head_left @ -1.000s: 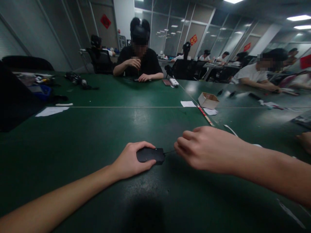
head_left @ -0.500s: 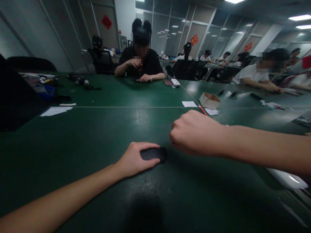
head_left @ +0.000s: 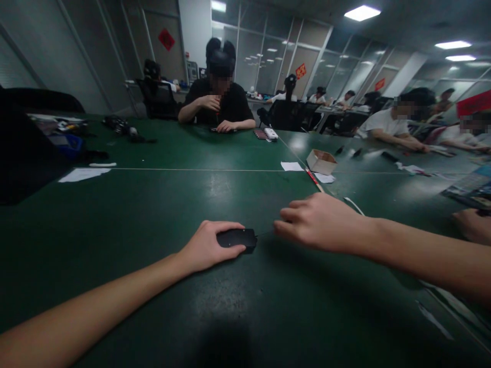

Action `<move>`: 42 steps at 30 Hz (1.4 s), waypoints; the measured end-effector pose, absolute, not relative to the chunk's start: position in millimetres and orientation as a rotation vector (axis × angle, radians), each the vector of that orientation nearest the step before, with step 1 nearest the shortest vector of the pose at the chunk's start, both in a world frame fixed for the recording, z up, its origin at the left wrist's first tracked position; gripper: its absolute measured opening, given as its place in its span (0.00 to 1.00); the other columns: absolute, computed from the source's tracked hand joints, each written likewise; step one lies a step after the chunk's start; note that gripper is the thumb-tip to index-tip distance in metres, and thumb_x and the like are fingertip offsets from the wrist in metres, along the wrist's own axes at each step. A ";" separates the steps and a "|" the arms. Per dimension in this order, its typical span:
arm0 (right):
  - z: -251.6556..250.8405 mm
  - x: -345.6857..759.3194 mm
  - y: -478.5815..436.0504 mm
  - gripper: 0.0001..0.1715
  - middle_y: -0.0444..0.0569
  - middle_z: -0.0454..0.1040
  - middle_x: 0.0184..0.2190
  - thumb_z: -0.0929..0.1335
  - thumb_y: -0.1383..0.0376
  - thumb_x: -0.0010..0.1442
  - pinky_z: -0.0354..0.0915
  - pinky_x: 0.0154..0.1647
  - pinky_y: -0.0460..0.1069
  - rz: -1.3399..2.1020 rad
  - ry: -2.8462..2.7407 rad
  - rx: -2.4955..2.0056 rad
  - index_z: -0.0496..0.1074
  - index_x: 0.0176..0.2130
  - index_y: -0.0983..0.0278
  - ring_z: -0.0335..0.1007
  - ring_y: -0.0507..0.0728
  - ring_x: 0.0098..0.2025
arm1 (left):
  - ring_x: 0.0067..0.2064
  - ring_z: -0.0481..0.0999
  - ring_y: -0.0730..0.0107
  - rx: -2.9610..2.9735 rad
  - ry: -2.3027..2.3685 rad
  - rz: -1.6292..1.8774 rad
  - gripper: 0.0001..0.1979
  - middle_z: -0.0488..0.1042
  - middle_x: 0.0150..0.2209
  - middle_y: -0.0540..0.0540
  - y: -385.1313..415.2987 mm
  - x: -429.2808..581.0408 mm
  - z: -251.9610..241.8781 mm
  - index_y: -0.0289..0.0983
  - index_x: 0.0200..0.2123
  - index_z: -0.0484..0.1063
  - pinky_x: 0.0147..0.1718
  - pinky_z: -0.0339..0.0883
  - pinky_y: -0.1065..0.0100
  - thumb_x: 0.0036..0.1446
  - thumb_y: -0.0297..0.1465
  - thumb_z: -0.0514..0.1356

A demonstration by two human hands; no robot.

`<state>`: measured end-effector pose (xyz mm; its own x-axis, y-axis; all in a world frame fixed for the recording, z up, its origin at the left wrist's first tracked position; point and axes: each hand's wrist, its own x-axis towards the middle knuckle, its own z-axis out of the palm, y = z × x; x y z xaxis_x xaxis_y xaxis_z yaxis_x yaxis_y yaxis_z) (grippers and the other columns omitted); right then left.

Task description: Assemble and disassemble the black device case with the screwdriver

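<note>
A small black case with tiny bright dots like screws rests on the green table. My left hand grips it from the left, thumb on the near side and fingers along the far side. Just right of the case, my right hand is closed with its back toward me. A thin dark line, a rod or a wire, runs from the case's right end toward its fingertips. What those fingers hold is hidden behind the hand.
An open cardboard box, white paper and a red stick-like tool lie beyond my right hand. Across the table sits a person in black. Another person's hand is at the right edge.
My right hand has dropped slightly and turned, so its fingers show more separately. The black case's right end now shows more clearly in my left hand. The whole view has shifted a little.
</note>
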<state>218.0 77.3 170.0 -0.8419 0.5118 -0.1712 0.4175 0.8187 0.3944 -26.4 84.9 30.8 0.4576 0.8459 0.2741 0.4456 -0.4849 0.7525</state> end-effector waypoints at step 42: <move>106.8 246.9 85.2 0.29 0.47 0.73 0.27 0.63 0.47 0.66 0.57 0.27 0.47 -1.254 2.405 1.558 0.79 0.38 0.68 0.65 0.52 0.27 | 0.46 0.81 0.60 2.142 1.084 0.879 0.21 0.81 0.47 0.45 84.9 -26.1 32.5 0.39 0.48 0.77 0.47 0.71 0.62 0.51 0.38 0.67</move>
<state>246.9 85.2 106.8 -0.5036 0.7607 -0.4095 0.7714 0.1825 -0.6097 -26.1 84.9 32.5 0.4537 0.8413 0.2939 0.4621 -0.5040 0.7297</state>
